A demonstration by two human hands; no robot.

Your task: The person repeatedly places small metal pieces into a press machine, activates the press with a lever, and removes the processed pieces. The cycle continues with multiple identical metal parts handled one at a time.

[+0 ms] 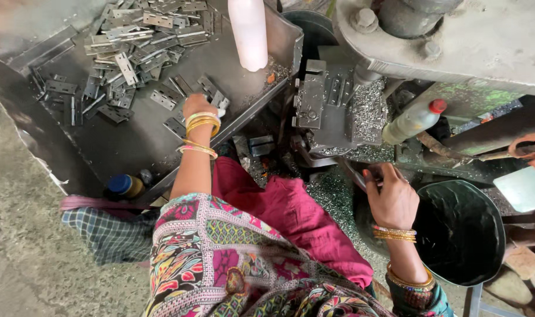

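A shallow tray [132, 147] of dull grey sheet metal slopes across the upper left, its floor scuffed and its raised rim bent at the corner. Flat rectangular hinges [135, 44] of the same grey steel lie heaped at its far end, thin plates with small screw holes, pointing every way; a few stray ones are scattered nearer, among them a hinge [175, 126] lying flat just left of the wrist, its long axis running diagonally from upper left to lower right.

The left hand [200, 108] rests on the tray floor near the rim, fingers curled down onto a small metal piece [219, 101] at its fingertips; it appears to pinch this piece, though the grip itself is hidden beneath the knuckles. Yellow bangles [200, 124] ring the wrist.

The right hand [391, 199] is closed around a slim metal lever [354, 176] that slants from upper left to lower right, beside a round black tub [467, 235]. Bright curly metal shavings [367, 111] cover the blocky steel press fixture [329, 108] between the two hands. A pale pink plastic bottle [249, 32] stands upright on the tray, and a cloudy bottle with a red cap [413, 120] lies tilted against the machine
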